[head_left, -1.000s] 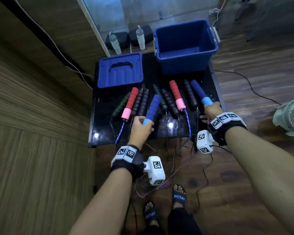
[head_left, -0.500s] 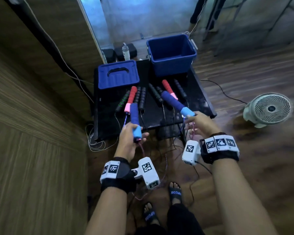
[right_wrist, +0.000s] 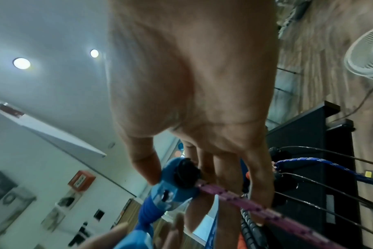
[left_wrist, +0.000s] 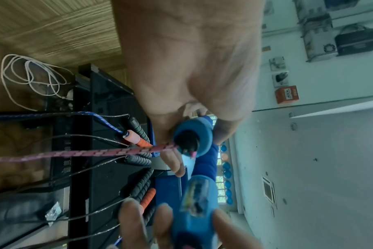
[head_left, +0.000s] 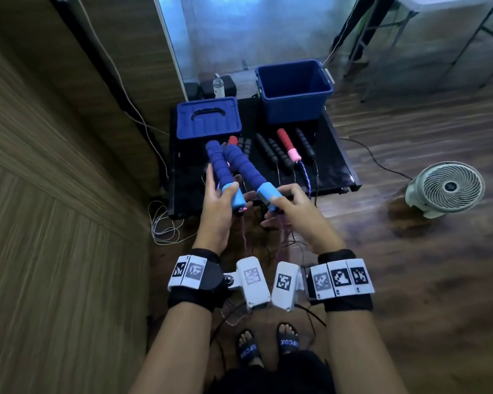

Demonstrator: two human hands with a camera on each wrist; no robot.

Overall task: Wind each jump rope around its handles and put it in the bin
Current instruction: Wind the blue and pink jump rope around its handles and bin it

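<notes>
I hold the two blue foam handles of one jump rope in front of the black table (head_left: 333,172). My left hand (head_left: 221,196) grips the light-blue end of the left handle (head_left: 219,166). My right hand (head_left: 282,203) pinches the light-blue end of the right handle (head_left: 244,166). The handles lean together, their tops almost touching. A pink braided rope (left_wrist: 85,153) runs from the left handle's cap (left_wrist: 189,144) and from the right handle's cap (right_wrist: 185,176), hanging down to the floor. The open blue bin (head_left: 295,91) stands at the table's far right.
Several more ropes lie on the table: black handles (head_left: 279,153), a red-and-pink handle (head_left: 288,145) with a blue cord. The bin's blue lid (head_left: 208,118) lies at the far left. A white fan (head_left: 447,189) stands on the floor right; a white cable (head_left: 162,223) coils left.
Both blue handles have been lifted off the table and brought together in front of me. I have stepped back, so the table looks farther away.
</notes>
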